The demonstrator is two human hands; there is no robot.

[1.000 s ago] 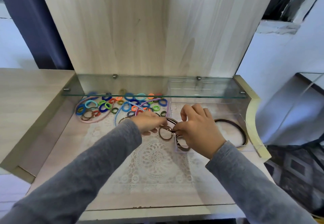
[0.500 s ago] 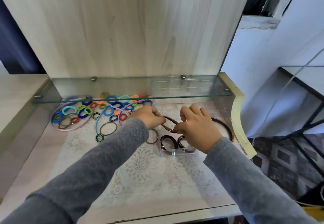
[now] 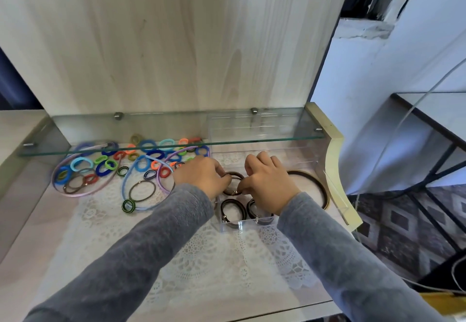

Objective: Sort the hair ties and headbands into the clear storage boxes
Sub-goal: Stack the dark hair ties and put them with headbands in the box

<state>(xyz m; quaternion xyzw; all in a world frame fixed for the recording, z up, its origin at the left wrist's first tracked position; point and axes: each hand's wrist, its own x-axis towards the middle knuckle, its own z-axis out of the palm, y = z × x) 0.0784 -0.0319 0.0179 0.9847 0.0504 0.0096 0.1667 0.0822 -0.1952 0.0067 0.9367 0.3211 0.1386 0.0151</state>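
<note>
Two dark hair ties (image 3: pixel 232 201) lie in the clear storage box (image 3: pixel 252 222), and I see the right one half hidden under the right hand (image 3: pixel 269 188). That hand and the left hand (image 3: pixel 201 176) each pinch a side of a brown hair tie (image 3: pixel 235 174) above the box. Its ring faces up and spans left to right. The fingertips are out of sight. A brown headband (image 3: pixel 318 181) curves behind the right wrist.
</note>
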